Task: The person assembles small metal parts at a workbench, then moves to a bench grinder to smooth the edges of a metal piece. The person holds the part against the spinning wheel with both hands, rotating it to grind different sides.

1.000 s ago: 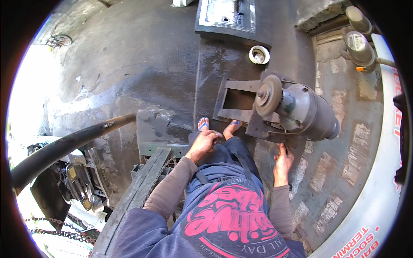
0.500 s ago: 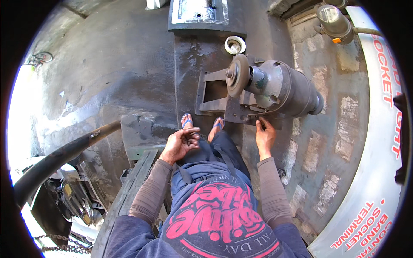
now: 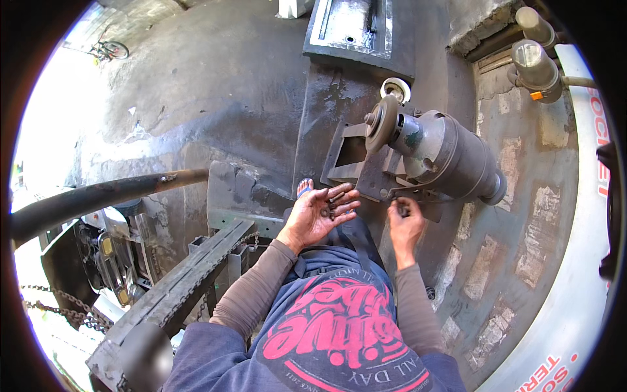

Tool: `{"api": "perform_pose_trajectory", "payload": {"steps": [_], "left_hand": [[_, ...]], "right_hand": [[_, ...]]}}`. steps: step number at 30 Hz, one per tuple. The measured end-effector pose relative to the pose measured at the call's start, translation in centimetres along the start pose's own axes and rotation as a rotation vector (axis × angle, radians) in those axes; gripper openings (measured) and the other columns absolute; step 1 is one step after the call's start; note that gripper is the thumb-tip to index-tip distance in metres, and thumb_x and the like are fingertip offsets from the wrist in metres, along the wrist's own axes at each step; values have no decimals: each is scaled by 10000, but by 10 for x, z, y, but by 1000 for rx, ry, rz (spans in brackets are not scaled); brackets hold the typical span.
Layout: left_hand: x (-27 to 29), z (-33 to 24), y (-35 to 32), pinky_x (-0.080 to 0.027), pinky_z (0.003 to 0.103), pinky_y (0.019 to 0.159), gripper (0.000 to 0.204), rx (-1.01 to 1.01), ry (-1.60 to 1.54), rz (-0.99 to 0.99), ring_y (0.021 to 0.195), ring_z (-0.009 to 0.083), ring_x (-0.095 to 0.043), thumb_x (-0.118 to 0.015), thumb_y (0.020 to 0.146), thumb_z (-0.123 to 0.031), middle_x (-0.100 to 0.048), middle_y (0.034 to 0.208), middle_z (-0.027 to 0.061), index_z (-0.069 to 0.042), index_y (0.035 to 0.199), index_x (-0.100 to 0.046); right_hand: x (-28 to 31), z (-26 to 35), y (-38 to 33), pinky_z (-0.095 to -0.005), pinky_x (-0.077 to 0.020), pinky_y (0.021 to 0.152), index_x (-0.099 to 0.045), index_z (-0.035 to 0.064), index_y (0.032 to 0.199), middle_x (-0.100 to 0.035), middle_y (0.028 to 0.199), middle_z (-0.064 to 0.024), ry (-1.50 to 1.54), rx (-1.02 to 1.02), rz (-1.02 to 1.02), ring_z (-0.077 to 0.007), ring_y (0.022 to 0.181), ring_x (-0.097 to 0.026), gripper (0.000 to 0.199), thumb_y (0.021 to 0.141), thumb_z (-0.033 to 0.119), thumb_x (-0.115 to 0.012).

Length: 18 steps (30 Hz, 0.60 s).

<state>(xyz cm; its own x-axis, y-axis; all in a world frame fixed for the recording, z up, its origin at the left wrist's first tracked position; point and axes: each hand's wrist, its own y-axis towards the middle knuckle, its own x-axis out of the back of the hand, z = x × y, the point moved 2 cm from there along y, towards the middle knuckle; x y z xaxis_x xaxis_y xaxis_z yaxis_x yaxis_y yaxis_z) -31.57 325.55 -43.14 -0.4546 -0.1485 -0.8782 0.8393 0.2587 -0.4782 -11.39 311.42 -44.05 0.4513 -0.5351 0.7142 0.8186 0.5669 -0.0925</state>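
My left hand [image 3: 322, 213] is held palm up, its fingers stretched out and a little apart. A few small dark pieces, one ring-like as a nut, [image 3: 325, 212] lie loose on the palm and at the finger roots. To the right, my right hand [image 3: 405, 224] is closed, with a small dark round piece [image 3: 403, 210] between thumb and curled fingers; its exact kind is too small to tell. Just beyond both hands stands a bench grinder [image 3: 444, 153], a grey motor with a grinding wheel [image 3: 382, 124] on its left end, bolted to a steel frame [image 3: 343, 153].
A white round cup [image 3: 396, 88] sits behind the wheel, and a metal tray [image 3: 353, 29] lies farther back. At left are a steel beam [image 3: 176, 287], a thick pipe [image 3: 111, 196] and chains [image 3: 72, 313]. A printed banner [image 3: 555, 287] curves along the right.
My view has shifted left and tilted. My left hand has opened out from half curled, showing the small pieces on its palm. My right fingers have curled in, with a dark piece showing.
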Motion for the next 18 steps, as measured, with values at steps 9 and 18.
{"api": "perform_pose_trajectory", "payload": {"steps": [9,18], "left_hand": [[-9,30,28,-427,509,1121,479,31,-114,59,1292,394,-551,-357,1048,-235,-576,1392,220,46,1411,-493],[-14,29,27,-423,467,1134,485,18,-195,113,1290,396,-553,-367,1036,-212,-580,1388,233,82,1396,-505]], "right_hand": [[3,120,-41,-465,-516,900,-644,32,1129,-646,1092,-182,81,555,538,-360,1071,-637,300,829,31,-628],[23,125,-31,-336,-552,839,-682,9,1074,-696,1071,-145,212,408,447,-268,940,-705,233,851,-55,-660]]}}
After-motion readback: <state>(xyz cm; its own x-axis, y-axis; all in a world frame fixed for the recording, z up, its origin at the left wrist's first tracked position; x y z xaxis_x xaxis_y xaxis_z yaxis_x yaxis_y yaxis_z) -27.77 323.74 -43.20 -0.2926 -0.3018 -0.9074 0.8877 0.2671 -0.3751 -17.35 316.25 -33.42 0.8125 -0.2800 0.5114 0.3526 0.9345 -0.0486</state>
